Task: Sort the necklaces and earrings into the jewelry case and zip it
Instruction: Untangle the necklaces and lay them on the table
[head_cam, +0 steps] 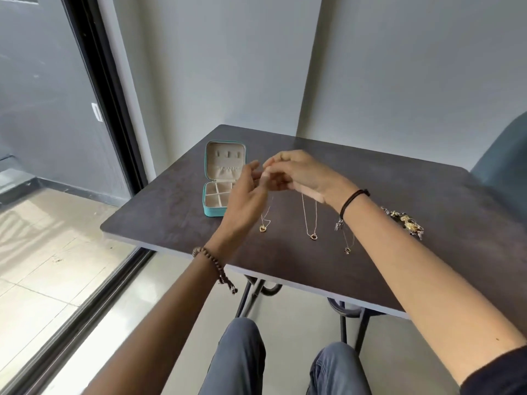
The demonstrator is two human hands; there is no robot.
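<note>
A teal jewelry case [211, 210] lies open at the table's left, its beige lid upright and its divided tray showing. My right hand [299, 173] is raised beside the case, fingertips pinched on the thin chain of a necklace whose gold heart pendant [263, 228] sits low near the table. My left hand [245, 192] is blurred, its fingers meeting the right fingertips; its grip is unclear. A second necklace [313, 236] and a third necklace [347, 250] lie to the right. A pile of earrings [407, 222] rests at the far right.
The dark table [176, 223] stands against a grey wall, with a glass sliding door on the left. A teal chair back [507, 166] rises at the right edge. My knees are under the near table edge.
</note>
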